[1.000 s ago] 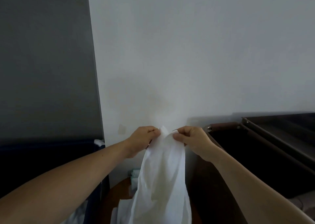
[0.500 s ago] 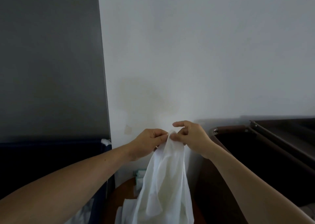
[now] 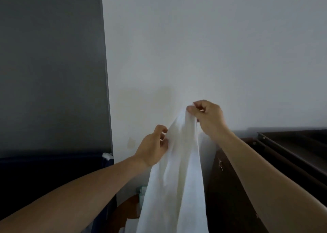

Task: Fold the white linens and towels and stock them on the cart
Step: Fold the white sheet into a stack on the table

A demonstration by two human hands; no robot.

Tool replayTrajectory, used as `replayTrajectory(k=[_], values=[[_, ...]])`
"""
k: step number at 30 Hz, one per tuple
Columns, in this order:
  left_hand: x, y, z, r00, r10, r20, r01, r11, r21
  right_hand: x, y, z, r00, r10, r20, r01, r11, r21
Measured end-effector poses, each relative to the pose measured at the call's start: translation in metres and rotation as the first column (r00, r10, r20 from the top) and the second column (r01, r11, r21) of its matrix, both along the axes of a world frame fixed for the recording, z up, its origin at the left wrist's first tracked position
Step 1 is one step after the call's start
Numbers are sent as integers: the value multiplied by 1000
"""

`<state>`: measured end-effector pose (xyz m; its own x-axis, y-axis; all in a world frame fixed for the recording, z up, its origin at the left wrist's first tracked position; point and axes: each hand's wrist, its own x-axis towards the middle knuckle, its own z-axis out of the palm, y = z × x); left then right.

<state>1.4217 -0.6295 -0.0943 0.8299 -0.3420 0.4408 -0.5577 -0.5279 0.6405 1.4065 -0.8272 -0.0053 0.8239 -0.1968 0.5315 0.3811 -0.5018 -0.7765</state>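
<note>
A white linen [image 3: 178,176] hangs in long folds in front of me, its lower part running out of the frame's bottom edge. My right hand [image 3: 208,116] pinches the top corner of the cloth, held high near the wall. My left hand [image 3: 153,146] is lower and to the left, with its fingers curled on the linen's left edge. The dark brown cart [image 3: 276,162] stands at the right, its top rails just behind my right forearm.
A white wall fills the view ahead, with a dark grey panel [image 3: 51,69] on the left. A dark blue bin [image 3: 53,176] sits at the lower left. Below the linen I see a brown floor and some pale green cloth [image 3: 141,192].
My right hand has lifted the linen's corner upward and to the right. My left hand has slid down the cloth's left edge, so the hands are now apart.
</note>
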Motion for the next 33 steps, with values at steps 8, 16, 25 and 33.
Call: replayTrajectory(k=[8, 16, 25, 33], values=[[11, 11, -2, 994, -10, -110, 32, 979, 200, 9, 1, 63, 993, -99, 65, 99, 995, -7], [17, 7, 21, 982, 9, 190, -12, 1000, 16, 13, 7, 60, 989, -109, 99, 107, 994, 21], [6, -1, 13, 879, -113, 462, 17, 978, 207, 25, 7, 63, 972, -192, 138, 199, 979, -41], [18, -32, 13, 963, 242, 118, -262, 944, 200, 31, 25, 54, 979, -144, 145, 160, 981, -108]])
